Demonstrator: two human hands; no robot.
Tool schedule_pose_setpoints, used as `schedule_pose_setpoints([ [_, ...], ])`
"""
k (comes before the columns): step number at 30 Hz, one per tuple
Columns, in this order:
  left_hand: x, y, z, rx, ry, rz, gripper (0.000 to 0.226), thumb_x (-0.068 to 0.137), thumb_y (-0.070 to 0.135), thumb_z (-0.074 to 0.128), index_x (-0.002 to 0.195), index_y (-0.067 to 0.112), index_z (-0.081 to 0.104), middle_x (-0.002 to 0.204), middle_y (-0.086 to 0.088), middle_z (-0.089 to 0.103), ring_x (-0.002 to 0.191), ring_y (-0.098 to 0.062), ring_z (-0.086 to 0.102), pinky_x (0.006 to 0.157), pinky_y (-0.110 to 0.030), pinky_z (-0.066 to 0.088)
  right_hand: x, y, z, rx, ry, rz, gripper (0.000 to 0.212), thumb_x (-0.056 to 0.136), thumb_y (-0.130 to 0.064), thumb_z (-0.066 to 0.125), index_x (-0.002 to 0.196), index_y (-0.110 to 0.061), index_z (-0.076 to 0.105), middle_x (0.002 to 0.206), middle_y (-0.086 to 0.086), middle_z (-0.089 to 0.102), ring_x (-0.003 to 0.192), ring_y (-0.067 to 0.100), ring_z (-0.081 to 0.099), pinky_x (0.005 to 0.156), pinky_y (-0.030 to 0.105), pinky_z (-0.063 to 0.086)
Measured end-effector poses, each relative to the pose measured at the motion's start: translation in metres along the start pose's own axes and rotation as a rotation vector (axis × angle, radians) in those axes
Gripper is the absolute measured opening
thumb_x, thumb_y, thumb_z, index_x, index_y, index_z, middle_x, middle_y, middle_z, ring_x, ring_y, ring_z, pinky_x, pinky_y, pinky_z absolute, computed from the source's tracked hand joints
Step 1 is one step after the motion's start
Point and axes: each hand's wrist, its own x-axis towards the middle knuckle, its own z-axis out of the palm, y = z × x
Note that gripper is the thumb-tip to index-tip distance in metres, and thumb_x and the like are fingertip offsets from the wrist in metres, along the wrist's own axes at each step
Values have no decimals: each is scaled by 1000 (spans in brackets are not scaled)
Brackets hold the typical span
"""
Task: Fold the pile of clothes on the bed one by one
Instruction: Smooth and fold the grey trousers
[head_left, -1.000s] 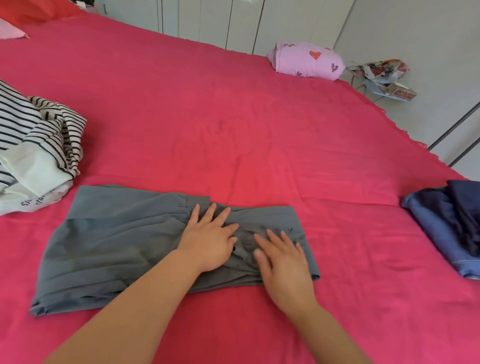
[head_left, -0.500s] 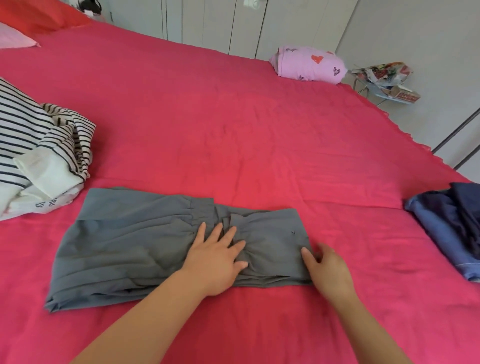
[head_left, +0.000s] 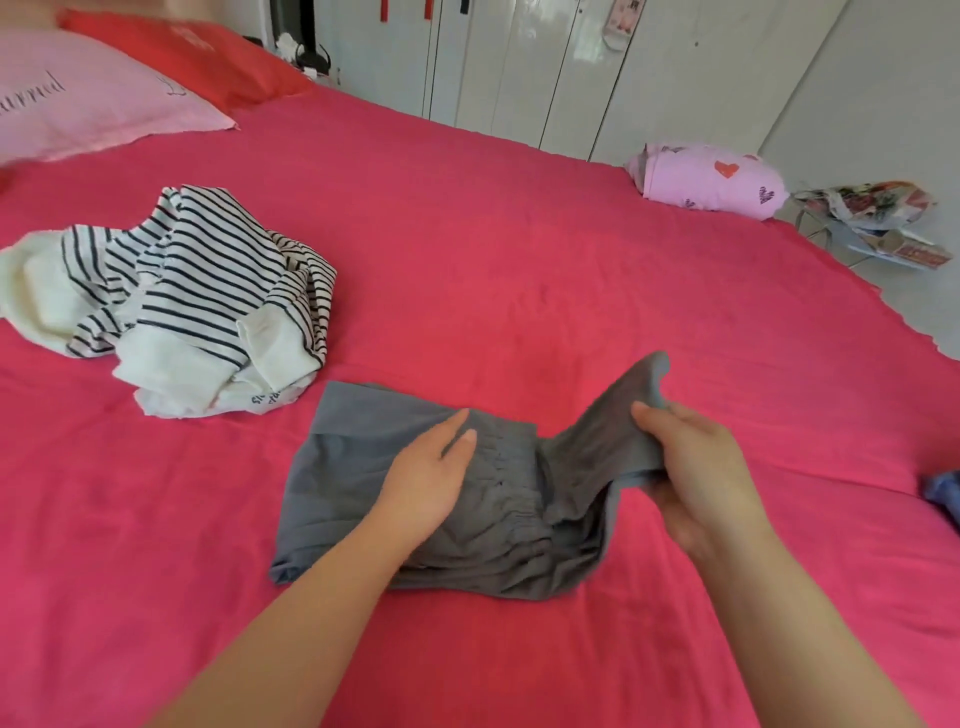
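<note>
Far-left corner of the bed (head_left: 519, 234): pink pillow (head_left: 93, 104) w/ red pillow (head_left: 197, 57) behind it, no part in this. Further along the left side, well back from the near edge, the striped top (head_left: 208, 291) lies crumpled, not yet folded by the look of it. Mid-bed, close to the near edge, is the grey garment (head_left: 337, 467). It's doubled lengthwise, w/ a gathered band approx. in its middle. L hand (head_left: 431, 478) lies flat on it, fingers straight, pressing just left of the gathers. R hand (head_left: 701, 467) has thumb & fingers closed on the garment's right end and holds it up off the sheet, cloth sagging between the 2 hands. Risks, as I judge them:

- If L hand slips or lifts, the whole piece drags right instead of creasing at the palm.
- The layers in the raised end prob. aren't aligned, so they may fan out & land askew.
- The bunched gathers could trap a lump under the fold, esp. on a soft sheet.

Far-right corner: pink heart-print bundle (head_left: 706, 179). Right edge: blue garment (head_left: 943, 493), only partly in view and well apart, so a snag seems unlikely.
</note>
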Motion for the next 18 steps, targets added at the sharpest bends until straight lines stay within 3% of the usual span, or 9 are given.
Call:
schedule_pose_setpoints([
  [3,2,-10,-30,-560,-7,-240,38,99,29,38,135,19,45,138,-1,49,121,-15,49,104,-29,34,-13,-4,66,-203,-51,-189,13,81,-21,56,73,-11,55,66,4,47,66,17,43,63,36,35],
  [6,4,-28,-61,-954,-45,-430,47,98,40,35,136,15,44,128,-9,56,104,-21,57,83,-33,44,-31,12,130,-415,-124,-317,20,90,-15,52,70,-9,51,61,-3,45,63,10,40,63,32,32],
  [8,4,-39,-82,-1091,-85,-486,57,96,49,31,136,10,45,112,-12,61,95,-22,58,79,-34,46,-44,31,168,-551,-203,-368,12,91,-16,50,89,-8,59,78,2,58,77,15,51,71,29,37],
  [9,4,-43,-93,-1124,-98,-496,62,95,53,30,132,8,48,104,-13,63,91,-23,59,78,-35,46,-49,42,185,-604,-249,-362,18,92,-18,49,102,-8,59,93,6,62,89,18,56,79,30,40],
  [11,3,-50,-112,-1106,-81,-510,65,92,58,31,119,5,58,99,-13,67,90,-25,63,77,-35,48,-58,65,208,-752,-356,-340,35,94,-23,46,127,-12,50,117,9,58,110,23,53,92,31,39],
  [13,1,-55,-123,-969,-21,-492,53,93,51,40,108,5,64,98,-11,71,90,-22,67,74,-32,50,-67,84,218,-954,-463,-366,47,95,-28,43,139,-13,37,126,11,51,117,25,48,97,33,36],
  [16,2,-64,-123,-567,92,-409,17,93,21,53,96,9,66,85,-6,73,76,-15,69,67,-28,53,-75,94,216,-1049,-612,-431,45,94,-29,45,136,-15,40,116,11,50,109,27,49,91,35,38],
  [18,6,-72,-120,-167,165,-335,15,90,9,53,101,10,64,102,-12,69,94,-24,64,83,-35,51,-77,91,208,-1037,-647,-509,33,93,-31,45,122,-15,51,109,8,52,103,24,49,87,34,39],
])
